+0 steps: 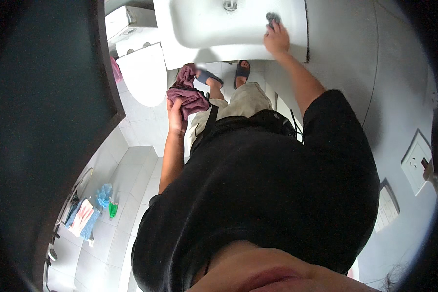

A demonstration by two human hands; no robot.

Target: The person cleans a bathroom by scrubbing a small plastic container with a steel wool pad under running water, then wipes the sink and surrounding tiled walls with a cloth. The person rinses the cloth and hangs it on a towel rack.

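Left of the frame's centre, your left hand (175, 116) is gripping a purple cloth (184, 93), bunched around its fingers. Well apart, at upper right, your right hand (278, 41) is clasping a dark scrubber (272, 18) at its fingertips, over the white sink (241, 51). A toilet (142, 73) is standing at upper left.

I've got left hand (175, 115) clutching bunched-up purple cloth (189, 99), right hand (277, 40) gripping dark scrubber (272, 18), at white washbasin (238, 52), toilet (142, 75) alongside
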